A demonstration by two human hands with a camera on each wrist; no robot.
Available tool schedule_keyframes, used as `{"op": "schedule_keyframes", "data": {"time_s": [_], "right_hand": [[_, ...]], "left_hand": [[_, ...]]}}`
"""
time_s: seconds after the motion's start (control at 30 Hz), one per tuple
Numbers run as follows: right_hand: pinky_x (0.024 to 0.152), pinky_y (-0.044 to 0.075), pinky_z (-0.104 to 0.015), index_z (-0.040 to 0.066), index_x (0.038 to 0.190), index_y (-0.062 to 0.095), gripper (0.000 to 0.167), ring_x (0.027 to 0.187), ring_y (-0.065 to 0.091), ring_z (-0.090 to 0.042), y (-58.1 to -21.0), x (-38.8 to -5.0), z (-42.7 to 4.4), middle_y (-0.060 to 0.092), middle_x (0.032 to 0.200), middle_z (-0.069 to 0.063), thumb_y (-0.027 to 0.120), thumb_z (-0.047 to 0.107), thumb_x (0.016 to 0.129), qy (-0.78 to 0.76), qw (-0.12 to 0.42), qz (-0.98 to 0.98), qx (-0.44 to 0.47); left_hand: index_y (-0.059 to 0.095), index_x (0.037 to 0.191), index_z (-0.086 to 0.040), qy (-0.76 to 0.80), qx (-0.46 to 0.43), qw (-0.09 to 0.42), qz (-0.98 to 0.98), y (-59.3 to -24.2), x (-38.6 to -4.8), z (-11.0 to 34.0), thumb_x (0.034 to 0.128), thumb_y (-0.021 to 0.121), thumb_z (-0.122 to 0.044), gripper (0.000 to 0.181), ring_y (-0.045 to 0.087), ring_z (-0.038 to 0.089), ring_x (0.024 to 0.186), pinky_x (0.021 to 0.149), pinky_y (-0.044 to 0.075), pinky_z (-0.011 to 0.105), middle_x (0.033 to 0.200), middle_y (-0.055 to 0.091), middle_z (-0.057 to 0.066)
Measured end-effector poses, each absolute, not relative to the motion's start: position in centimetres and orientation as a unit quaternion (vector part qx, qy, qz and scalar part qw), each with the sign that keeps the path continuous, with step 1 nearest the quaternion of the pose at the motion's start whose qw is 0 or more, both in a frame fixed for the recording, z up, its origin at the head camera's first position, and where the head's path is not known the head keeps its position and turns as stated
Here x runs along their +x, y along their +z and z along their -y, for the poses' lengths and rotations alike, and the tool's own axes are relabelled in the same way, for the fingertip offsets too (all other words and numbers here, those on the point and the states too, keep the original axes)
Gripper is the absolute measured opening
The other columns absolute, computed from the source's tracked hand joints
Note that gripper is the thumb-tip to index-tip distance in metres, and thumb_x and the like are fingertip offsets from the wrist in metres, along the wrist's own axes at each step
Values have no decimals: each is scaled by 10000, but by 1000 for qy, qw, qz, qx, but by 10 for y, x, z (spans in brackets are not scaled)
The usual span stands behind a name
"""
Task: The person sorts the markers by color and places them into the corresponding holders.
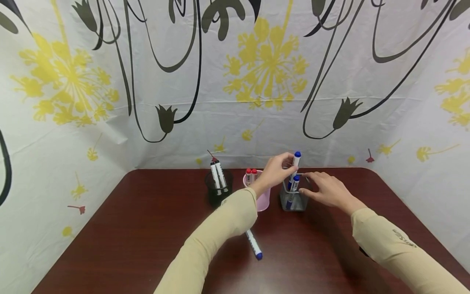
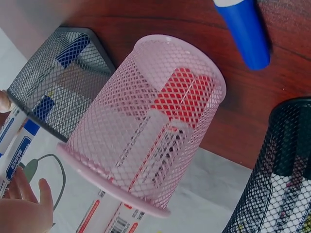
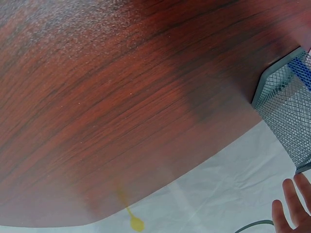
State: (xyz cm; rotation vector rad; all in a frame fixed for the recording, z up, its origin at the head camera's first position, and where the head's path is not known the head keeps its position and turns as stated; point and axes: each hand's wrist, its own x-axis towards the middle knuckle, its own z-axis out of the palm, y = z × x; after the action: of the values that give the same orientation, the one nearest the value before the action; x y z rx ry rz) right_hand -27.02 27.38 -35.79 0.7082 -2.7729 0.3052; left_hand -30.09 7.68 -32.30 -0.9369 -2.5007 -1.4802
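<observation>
My left hand (image 1: pixel 276 170) pinches a white marker with a blue cap (image 1: pixel 297 154), held upright at the grey mesh pen holder (image 1: pixel 295 204). Another blue-capped marker (image 1: pixel 295 180) stands in that holder. At the holder's right side, my right hand (image 1: pixel 328 190) has its fingers at the rim and its thumb near the front corner; in the right wrist view the fingers look straight. The left wrist view shows the pink mesh cup (image 2: pixel 104 131) with red markers (image 2: pixel 182 94) inside, beside the grey holder.
A black mesh cup (image 1: pixel 216 197) with black-and-white markers (image 1: pixel 218 174) stands left of the pink cup. One blue-capped marker (image 1: pixel 254 244) lies on the dark wooden table (image 1: pixel 165 228), partly under the left forearm. Patterned cloth (image 1: pixel 220 81) hangs behind the table.
</observation>
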Motion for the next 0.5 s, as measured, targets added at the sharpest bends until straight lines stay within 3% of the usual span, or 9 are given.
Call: {"op": "schedule_keyframes", "data": {"time_s": [0.5], "right_hand": [[706,437,-482,11,1165,531,605,872,534,-283,-359,-270,-273,579,996,-136,580,486,793,99,144,953,248]], "left_hand": [[587,1002,-87,-474,-297,44,828,-340,-301,-75,838,617,-177,190,552,14,779,669,428,146,888,615,-21]]}}
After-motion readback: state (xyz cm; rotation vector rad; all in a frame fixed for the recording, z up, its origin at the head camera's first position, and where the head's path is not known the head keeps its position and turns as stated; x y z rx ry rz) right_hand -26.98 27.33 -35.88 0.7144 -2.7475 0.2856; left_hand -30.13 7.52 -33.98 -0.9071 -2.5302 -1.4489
